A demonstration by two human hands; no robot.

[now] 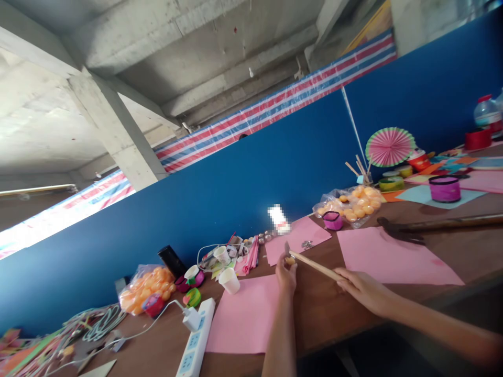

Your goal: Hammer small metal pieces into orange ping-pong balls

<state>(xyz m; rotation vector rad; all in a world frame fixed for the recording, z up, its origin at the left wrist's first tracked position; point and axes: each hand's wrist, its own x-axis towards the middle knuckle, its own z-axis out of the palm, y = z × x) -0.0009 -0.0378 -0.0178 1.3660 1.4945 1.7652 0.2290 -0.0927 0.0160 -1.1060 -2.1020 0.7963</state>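
My right hand [363, 288] is wrapped round the pale wooden handle of a small hammer [316, 266]. Its grey metal head reaches to my left hand [286, 275], just above the brown table. Between the fingertips of my left hand is a small round yellowish thing [290, 260], partly hidden; its kind is too small to make out. The hammer head is right beside it; whether they touch, I cannot tell. A pink paper sheet [241, 317] lies under and left of my left forearm, and another pink sheet [308, 235] lies beyond the hammer with small metal pieces [307, 244] on it.
At right are a larger dark hammer [444, 225] and a third pink sheet [393, 262]. Bags of orange balls [147, 288] stand left and back right. A white power strip [196, 340], paper cup [229, 280] and purple tub [332, 221] surround the workspace. A blue partition [236, 193] closes the back.
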